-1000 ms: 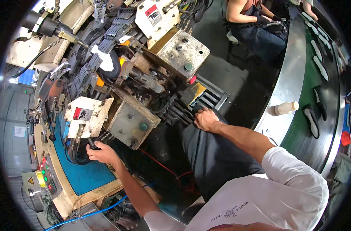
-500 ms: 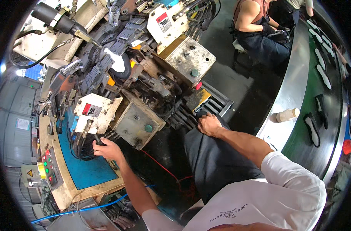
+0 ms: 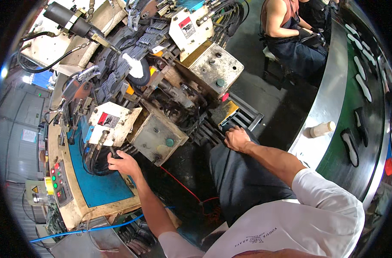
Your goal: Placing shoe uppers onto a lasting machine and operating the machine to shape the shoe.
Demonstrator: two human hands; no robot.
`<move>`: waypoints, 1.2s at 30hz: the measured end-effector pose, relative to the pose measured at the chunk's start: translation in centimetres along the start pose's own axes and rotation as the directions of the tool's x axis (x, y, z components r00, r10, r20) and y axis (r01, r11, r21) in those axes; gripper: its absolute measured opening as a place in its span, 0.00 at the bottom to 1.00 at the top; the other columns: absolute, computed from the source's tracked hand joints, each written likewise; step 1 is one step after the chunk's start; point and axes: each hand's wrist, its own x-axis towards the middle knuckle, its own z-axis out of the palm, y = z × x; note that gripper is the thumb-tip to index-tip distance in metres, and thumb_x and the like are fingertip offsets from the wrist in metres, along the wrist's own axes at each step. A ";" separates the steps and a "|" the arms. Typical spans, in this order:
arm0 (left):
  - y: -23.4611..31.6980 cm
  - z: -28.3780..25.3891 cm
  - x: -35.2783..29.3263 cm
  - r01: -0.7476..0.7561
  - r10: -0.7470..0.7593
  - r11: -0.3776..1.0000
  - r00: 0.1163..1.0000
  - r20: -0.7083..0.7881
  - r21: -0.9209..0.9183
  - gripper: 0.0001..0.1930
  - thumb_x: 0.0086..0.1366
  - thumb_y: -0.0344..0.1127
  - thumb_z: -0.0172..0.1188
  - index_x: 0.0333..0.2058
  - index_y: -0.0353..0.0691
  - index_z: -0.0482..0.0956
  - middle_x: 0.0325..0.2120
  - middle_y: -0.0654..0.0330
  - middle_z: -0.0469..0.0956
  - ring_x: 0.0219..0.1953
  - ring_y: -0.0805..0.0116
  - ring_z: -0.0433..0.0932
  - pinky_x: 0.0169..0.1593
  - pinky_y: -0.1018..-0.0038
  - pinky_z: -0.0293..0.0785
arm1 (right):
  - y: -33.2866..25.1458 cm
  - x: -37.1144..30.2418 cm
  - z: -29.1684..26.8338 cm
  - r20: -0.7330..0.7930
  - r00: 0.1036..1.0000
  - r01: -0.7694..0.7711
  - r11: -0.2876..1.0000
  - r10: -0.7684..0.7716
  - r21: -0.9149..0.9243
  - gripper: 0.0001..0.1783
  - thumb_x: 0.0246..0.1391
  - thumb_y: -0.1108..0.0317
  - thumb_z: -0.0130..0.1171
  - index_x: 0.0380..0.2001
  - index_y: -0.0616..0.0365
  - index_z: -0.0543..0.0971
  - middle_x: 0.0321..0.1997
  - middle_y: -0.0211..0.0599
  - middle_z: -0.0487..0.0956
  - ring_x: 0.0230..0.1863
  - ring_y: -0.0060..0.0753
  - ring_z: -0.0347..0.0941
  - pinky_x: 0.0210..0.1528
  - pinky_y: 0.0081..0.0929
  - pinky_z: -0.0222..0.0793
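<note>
Looks like mid machine cycle: left hand (image 3: 123, 164) fingers curled on a lever (image 3: 114, 152), right hand (image 3: 236, 138) fingers pressed flat on the black pad (image 3: 228, 127), so next comes a steady, two-handed release.

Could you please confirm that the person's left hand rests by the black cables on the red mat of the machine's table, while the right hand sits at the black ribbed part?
Not quite: the head view shows the mat is blue, not red. The left hand does rest by the black cables on it, and the right hand sits at the black ribbed part.
</note>
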 end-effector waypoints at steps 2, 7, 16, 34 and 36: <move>-0.2 -0.5 0.2 0.016 -0.016 1.000 1.000 0.010 -0.001 0.26 0.74 0.42 0.65 0.65 0.42 0.70 0.52 0.36 0.69 0.44 0.30 0.77 0.46 0.42 0.77 | -0.3 0.0 0.0 -0.012 1.000 0.013 1.000 -0.013 0.001 0.15 0.64 0.54 0.60 0.36 0.54 0.85 0.42 0.39 0.84 0.53 0.53 0.79 0.57 0.50 0.76; -1.3 -0.8 -2.4 0.373 -0.225 0.560 0.928 0.297 -0.740 0.38 0.73 0.31 0.68 0.75 0.45 0.56 0.58 0.41 0.72 0.46 0.50 0.84 0.45 0.58 0.86 | -0.4 -0.2 0.2 -0.028 0.999 0.017 1.000 -0.017 -0.011 0.15 0.64 0.54 0.60 0.37 0.54 0.85 0.42 0.40 0.84 0.53 0.54 0.79 0.56 0.51 0.76; 1.4 2.3 -9.5 0.704 -0.124 0.496 0.636 0.761 -0.508 0.25 0.83 0.44 0.54 0.67 0.28 0.72 0.57 0.43 0.81 0.55 0.52 0.86 0.60 0.62 0.83 | -0.4 0.1 -0.2 0.102 0.995 -0.024 0.999 0.021 0.032 0.20 0.65 0.50 0.60 0.43 0.57 0.87 0.51 0.41 0.85 0.59 0.53 0.76 0.62 0.54 0.74; 20.2 5.3 -5.9 0.846 0.404 0.035 0.475 0.782 -0.532 0.29 0.81 0.42 0.56 0.76 0.45 0.62 0.64 0.57 0.78 0.63 0.58 0.80 0.68 0.56 0.78 | -0.3 0.4 -0.5 0.063 0.997 -0.036 0.999 0.036 -0.014 0.21 0.65 0.51 0.61 0.42 0.61 0.86 0.48 0.50 0.85 0.54 0.58 0.80 0.57 0.54 0.78; 18.9 3.0 -6.7 0.813 0.401 0.016 0.528 0.748 -0.582 0.36 0.79 0.41 0.59 0.79 0.44 0.56 0.63 0.56 0.78 0.63 0.59 0.80 0.67 0.57 0.78 | 0.0 1.0 0.4 0.031 0.999 -0.006 0.999 0.007 -0.036 0.21 0.64 0.52 0.62 0.42 0.62 0.85 0.47 0.53 0.85 0.51 0.60 0.81 0.53 0.55 0.80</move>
